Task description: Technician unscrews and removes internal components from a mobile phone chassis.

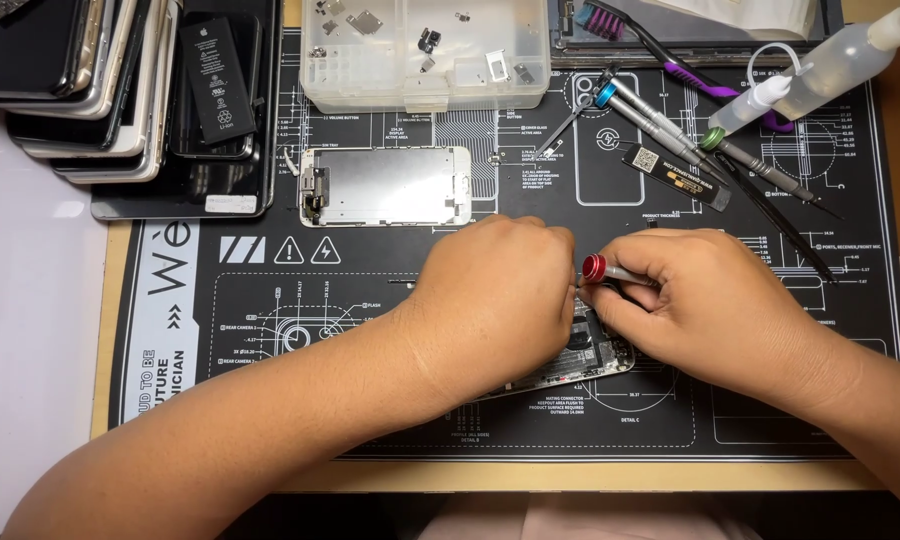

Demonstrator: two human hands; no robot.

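An opened phone body [588, 355] lies on the black repair mat [370, 410], mostly hidden under my hands. My left hand [492, 290] rests on top of the phone and holds it down, fingers curled. My right hand [692, 300] grips a small screwdriver with a red cap [596, 268], its tip hidden between my hands over the phone's inner parts.
A detached phone screen [385, 186] lies face down behind my hands. A clear parts box [425, 55] stands at the back. Stacked phones and a battery [215, 80] fill the back left. Several screwdrivers [660, 120], a brush and a squeeze bottle [830, 60] lie at the back right.
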